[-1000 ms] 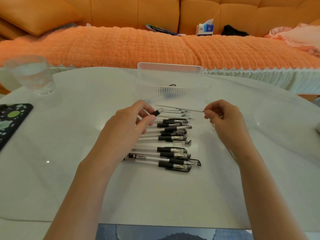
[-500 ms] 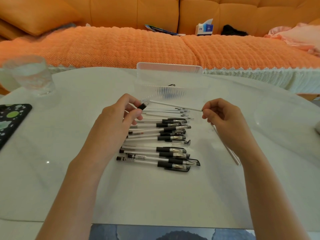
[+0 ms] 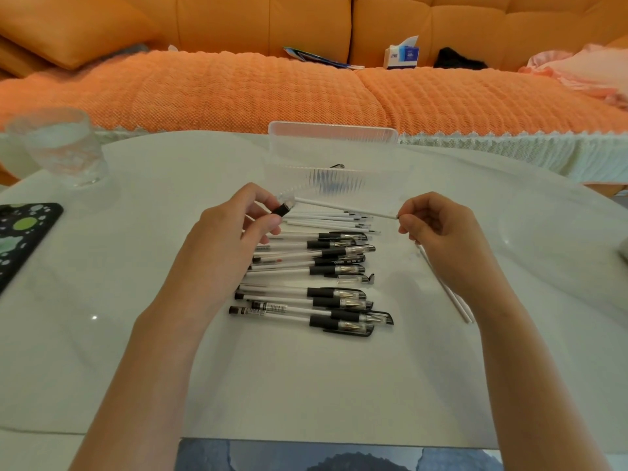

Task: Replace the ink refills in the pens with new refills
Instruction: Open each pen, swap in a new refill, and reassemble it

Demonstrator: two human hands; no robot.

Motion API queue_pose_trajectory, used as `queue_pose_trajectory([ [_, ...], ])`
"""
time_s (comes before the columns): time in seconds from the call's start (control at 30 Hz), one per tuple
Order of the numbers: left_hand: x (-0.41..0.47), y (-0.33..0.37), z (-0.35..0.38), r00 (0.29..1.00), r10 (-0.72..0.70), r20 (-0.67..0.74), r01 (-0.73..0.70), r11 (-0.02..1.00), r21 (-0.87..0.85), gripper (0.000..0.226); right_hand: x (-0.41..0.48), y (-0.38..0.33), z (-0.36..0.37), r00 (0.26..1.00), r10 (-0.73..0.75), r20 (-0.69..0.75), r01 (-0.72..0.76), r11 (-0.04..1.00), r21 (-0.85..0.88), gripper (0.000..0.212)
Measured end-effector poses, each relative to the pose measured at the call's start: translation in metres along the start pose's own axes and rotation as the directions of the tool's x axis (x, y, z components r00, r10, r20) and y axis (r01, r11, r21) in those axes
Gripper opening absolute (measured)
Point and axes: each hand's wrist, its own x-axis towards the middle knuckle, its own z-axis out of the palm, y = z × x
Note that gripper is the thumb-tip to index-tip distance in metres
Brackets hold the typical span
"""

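Note:
My left hand (image 3: pixel 234 239) grips a pen barrel (image 3: pixel 282 209); only its black grip end shows past my fingers. My right hand (image 3: pixel 438 232) pinches the tip of a thin white refill (image 3: pixel 343 209), which runs leftward to the barrel's mouth and hangs above the table. Below both hands lies a pile of several clear pens (image 3: pixel 316 283) with black grips, tips pointing right. Several loose refills (image 3: pixel 333 222) lie at the pile's far edge. Two more thin white refills (image 3: pixel 450 294) rest on the table under my right wrist.
A clear plastic box (image 3: pixel 333 137) stands open just beyond the hands. A glass of water (image 3: pixel 61 147) is at the far left, and a black patterned phone (image 3: pixel 20 232) lies at the left edge. An orange sofa runs behind the white table (image 3: pixel 306 385).
My left hand moved left and away from my right hand, so the refill slid out of the barrel and shows much more of its length. Two refills now show under my right wrist.

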Motion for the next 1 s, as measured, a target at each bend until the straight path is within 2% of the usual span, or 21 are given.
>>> queue_pose_trajectory([
  [0.37, -0.001, -0.003, -0.004, 1.0, 0.025, -0.009, -0.024, 0.998, 0.065, 0.01, -0.002, -0.001, 0.0, 0.999, -0.04, -0.005, 0.04, 0.993, -0.114, 0.016],
  [0.57, -0.004, 0.006, 0.01, 0.995, 0.04, 0.096, -0.044, 0.998, 0.05, 0.008, -0.007, -0.018, 0.014, 0.993, -0.074, 0.092, 0.073, 0.997, 0.017, 0.013],
  [0.7, -0.007, 0.015, 0.024, 0.978, 0.096, 0.183, -0.109, 0.992, 0.062, 0.016, -0.009, -0.023, 0.028, 0.984, -0.059, 0.17, 0.054, 0.998, 0.034, 0.014],
  [0.87, -0.009, 0.02, 0.027, 0.973, 0.135, 0.185, -0.151, 0.986, 0.072, 0.012, -0.009, -0.025, 0.026, 0.98, -0.061, 0.19, 0.042, 0.994, 0.103, 0.009],
  [1.0, -0.01, 0.022, 0.028, 0.975, 0.155, 0.159, -0.179, 0.972, 0.151, 0.008, -0.012, -0.027, 0.026, 0.972, -0.065, 0.228, 0.031, 0.989, 0.147, 0.007],
])
